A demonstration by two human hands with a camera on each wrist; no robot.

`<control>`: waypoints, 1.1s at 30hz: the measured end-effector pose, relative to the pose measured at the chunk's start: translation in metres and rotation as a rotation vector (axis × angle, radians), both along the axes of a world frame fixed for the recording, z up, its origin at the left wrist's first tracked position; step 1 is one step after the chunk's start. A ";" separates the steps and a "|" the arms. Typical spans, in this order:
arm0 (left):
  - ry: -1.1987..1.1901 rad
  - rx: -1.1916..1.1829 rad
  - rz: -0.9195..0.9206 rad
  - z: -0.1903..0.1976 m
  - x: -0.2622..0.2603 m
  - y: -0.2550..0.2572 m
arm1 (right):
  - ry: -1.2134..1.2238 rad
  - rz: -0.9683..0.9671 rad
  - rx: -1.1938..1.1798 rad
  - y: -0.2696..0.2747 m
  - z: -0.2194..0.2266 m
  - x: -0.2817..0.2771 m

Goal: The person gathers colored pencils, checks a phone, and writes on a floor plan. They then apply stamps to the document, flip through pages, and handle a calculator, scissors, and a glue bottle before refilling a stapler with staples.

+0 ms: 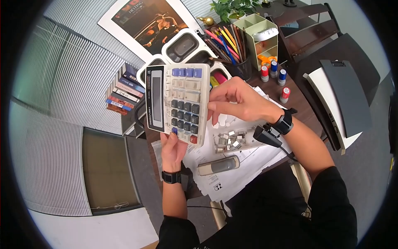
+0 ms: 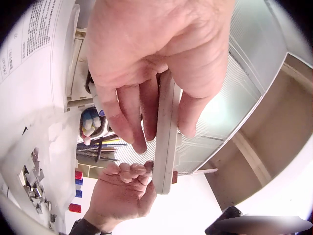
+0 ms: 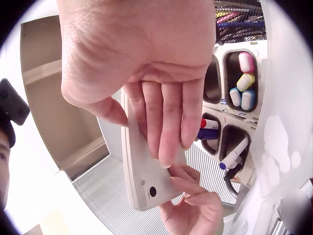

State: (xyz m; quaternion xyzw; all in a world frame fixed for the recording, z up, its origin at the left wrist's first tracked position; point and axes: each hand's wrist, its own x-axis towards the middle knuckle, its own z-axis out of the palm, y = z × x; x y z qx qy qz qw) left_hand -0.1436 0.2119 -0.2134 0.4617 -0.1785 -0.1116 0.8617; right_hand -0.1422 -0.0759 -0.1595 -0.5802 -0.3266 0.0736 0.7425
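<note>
A white desk calculator (image 1: pixel 185 97) with dark, blue and red keys is held up over the desk in the head view. My left hand (image 1: pixel 173 152) grips its lower end, thumb on the key side and fingers behind. At the opposite long edge, my right hand (image 1: pixel 242 99) pinches the casing between thumb and fingers. The left wrist view shows the calculator (image 2: pixel 167 132) edge-on in the left hand. From the right wrist, the back of the calculator (image 3: pixel 146 171) shows, with the right fingers lying along it.
Below lie papers (image 1: pixel 222 189), a grey-and-beige handheld object (image 1: pixel 219 165) and a clear tray holding several small metal pieces (image 1: pixel 234 140). Behind stand a pencil cup (image 1: pixel 241 68), a beige organizer (image 1: pixel 252 25), a white compartment tray (image 1: pixel 166 52) and several red- and blue-capped small bottles (image 1: pixel 285 94).
</note>
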 end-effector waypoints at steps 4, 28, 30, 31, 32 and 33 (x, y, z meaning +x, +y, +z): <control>0.000 0.031 0.027 -0.002 0.002 0.001 | -0.028 -0.042 -0.041 -0.001 0.000 0.002; -0.051 0.052 0.067 0.000 0.001 0.001 | 0.002 -0.051 -0.030 0.001 -0.006 0.008; -0.058 0.065 0.071 -0.001 0.003 0.001 | 0.011 -0.074 -0.036 0.003 -0.006 0.007; -0.070 0.076 0.076 -0.001 0.003 0.001 | 0.016 -0.095 -0.044 0.003 -0.005 0.007; -0.069 0.077 0.074 0.000 0.002 0.000 | 0.017 -0.097 -0.043 0.003 -0.006 0.006; -0.067 0.085 0.087 0.002 0.002 -0.001 | 0.026 -0.103 -0.029 0.004 -0.006 0.007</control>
